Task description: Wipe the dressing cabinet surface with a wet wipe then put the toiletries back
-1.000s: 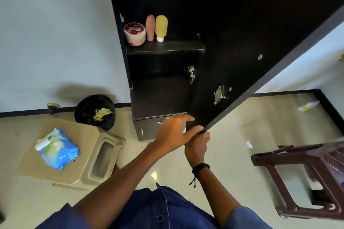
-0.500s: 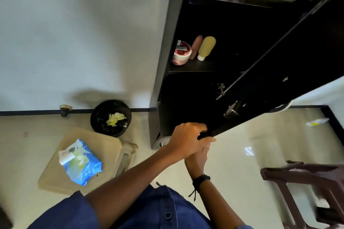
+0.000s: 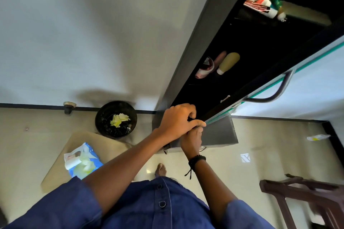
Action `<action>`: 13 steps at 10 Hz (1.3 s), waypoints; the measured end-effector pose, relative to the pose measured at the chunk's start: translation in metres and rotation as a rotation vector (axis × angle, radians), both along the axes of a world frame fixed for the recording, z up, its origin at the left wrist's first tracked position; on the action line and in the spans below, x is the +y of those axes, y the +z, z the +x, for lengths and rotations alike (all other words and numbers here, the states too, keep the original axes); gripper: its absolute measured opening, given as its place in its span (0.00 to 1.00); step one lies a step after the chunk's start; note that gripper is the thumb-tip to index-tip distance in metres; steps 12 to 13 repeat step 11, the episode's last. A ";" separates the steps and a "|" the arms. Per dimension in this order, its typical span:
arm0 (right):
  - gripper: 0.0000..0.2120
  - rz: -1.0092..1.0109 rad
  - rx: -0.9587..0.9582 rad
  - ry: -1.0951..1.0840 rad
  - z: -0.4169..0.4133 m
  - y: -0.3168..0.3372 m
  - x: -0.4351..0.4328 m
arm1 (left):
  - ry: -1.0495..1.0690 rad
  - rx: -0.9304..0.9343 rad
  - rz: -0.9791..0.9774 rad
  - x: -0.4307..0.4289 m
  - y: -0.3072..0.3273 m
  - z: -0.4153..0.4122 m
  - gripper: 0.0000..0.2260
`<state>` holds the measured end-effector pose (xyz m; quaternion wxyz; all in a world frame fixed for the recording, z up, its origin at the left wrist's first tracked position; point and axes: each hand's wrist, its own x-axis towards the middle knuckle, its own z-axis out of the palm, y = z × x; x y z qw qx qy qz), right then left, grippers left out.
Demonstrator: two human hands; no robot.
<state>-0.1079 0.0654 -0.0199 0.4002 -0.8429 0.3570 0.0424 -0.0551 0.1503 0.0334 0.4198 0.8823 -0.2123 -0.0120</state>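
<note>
The black dressing cabinet [image 3: 188, 57] stands against the wall with its mirrored door [image 3: 260, 82] nearly closed. My left hand [image 3: 178, 121] grips the door's lower corner, and my right hand [image 3: 191, 139] holds the same corner just beneath it. Through the narrow gap I see a pink jar [image 3: 204, 68], a pink tube [image 3: 219, 57] and a yellow bottle [image 3: 228, 62] on the middle shelf. Several tubes [image 3: 260, 3] lie on the upper shelf. A blue wet wipe pack [image 3: 81, 160] rests on the beige stool [image 3: 55, 173] at the lower left.
A black bin [image 3: 116, 119] with yellow used wipes stands on the floor between stool and cabinet. A dark brown plastic chair [image 3: 307, 195] is at the lower right. A small wrapper [image 3: 317, 137] lies on the floor by the right wall.
The door has swung toward the cabinet, narrowing the opening, with both hands on its lower corner. My view has shifted left and tilted.
</note>
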 end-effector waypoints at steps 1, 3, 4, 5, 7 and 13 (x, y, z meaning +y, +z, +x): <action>0.18 0.018 0.045 0.005 0.015 -0.002 0.001 | 0.056 0.002 0.013 0.003 -0.003 0.011 0.21; 0.26 0.087 0.101 0.056 0.052 -0.007 0.000 | 0.129 0.005 0.058 0.012 -0.003 0.042 0.23; 0.34 0.138 0.161 0.091 0.072 -0.009 -0.003 | 0.142 -0.004 0.087 0.014 -0.004 0.059 0.23; 0.38 0.137 0.200 0.125 0.085 -0.008 -0.005 | 0.167 -0.006 0.087 0.014 -0.004 0.069 0.23; 0.40 0.187 0.228 0.211 0.111 -0.007 -0.008 | 0.224 -0.043 0.116 0.016 -0.002 0.086 0.24; 0.26 0.243 0.229 0.606 0.121 0.014 0.005 | 0.332 -0.149 0.115 0.025 0.015 0.086 0.19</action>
